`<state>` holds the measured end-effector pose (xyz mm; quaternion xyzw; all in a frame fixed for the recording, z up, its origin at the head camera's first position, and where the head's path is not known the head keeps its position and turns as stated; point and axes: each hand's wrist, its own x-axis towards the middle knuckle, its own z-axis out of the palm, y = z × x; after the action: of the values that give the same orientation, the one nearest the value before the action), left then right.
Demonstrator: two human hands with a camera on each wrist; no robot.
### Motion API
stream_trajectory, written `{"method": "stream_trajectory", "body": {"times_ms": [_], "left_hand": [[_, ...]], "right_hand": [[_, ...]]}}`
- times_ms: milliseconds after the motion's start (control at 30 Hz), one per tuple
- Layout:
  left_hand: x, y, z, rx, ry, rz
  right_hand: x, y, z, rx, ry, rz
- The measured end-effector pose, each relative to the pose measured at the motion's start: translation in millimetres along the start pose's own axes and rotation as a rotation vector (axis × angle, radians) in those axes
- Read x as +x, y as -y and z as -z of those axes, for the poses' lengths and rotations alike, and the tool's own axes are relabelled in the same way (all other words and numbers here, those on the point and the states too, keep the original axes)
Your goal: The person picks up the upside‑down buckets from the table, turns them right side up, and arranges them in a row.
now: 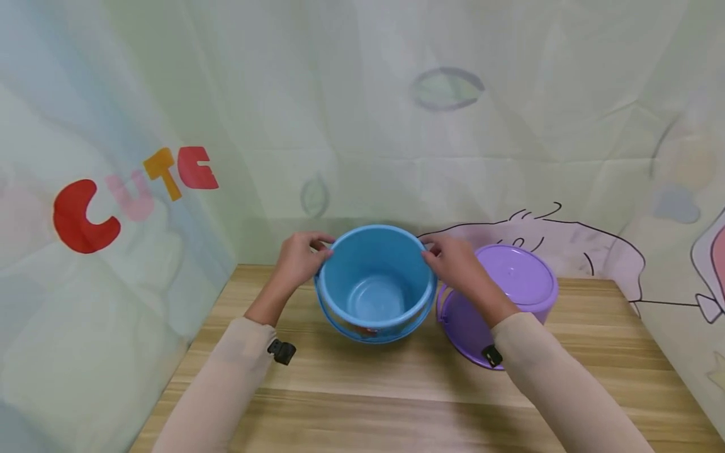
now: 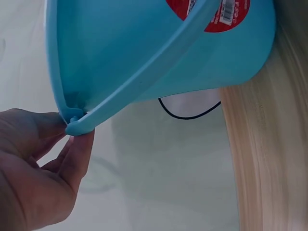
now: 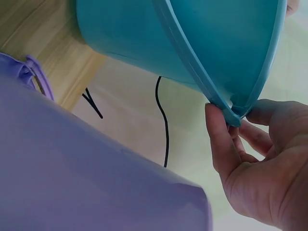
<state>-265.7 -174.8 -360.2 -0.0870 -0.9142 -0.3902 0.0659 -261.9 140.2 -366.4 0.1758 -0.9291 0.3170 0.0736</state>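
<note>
A blue bucket (image 1: pixel 378 248) stands mouth up in the middle of the head view, tilted a little toward the camera. My left hand (image 1: pixel 299 259) pinches its rim on the left, where the handle joins, between thumb and fingers. On the opposite side my right hand (image 1: pixel 455 263) pinches the rim at the other handle joint. The handle (image 2: pixel 149 72) hangs down along the bucket's near side. A red label with a barcode (image 2: pixel 227 10) is stuck on the outer wall. Both hands' grips show closely in the wrist views.
A purple bucket (image 1: pixel 512 270) stands upside down just right of the blue one, partly behind my right forearm; its handle (image 1: pixel 440 302) points left. The wooden table (image 1: pixel 340 396) meets a printed cloth backdrop (image 1: pixel 368 126) behind and at both sides.
</note>
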Motion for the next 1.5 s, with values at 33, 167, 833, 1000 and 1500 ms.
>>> {"method": "stream_trajectory", "body": {"times_ms": [33,167,833,1000,1500], "left_hand": [[1.4,0.1,0.6,0.002,0.007,0.009],[5.1,-0.2,2.8,0.021,0.038,0.028],[12.8,13.8,-4.8,0.008,0.086,0.070],[11.0,17.3,-8.5,0.028,0.054,0.045],[-42.9,7.7,-26.8,0.027,-0.064,-0.029]], "right_hand": [[2,0,0.6,-0.004,0.003,0.000],[7,2,2.4,-0.023,0.029,-0.021],[16,-3,-12.2,0.039,0.090,-0.082],[12,-4,-17.5,-0.003,0.075,-0.074],[-35,2,-33.8,0.144,0.055,-0.114]]}}
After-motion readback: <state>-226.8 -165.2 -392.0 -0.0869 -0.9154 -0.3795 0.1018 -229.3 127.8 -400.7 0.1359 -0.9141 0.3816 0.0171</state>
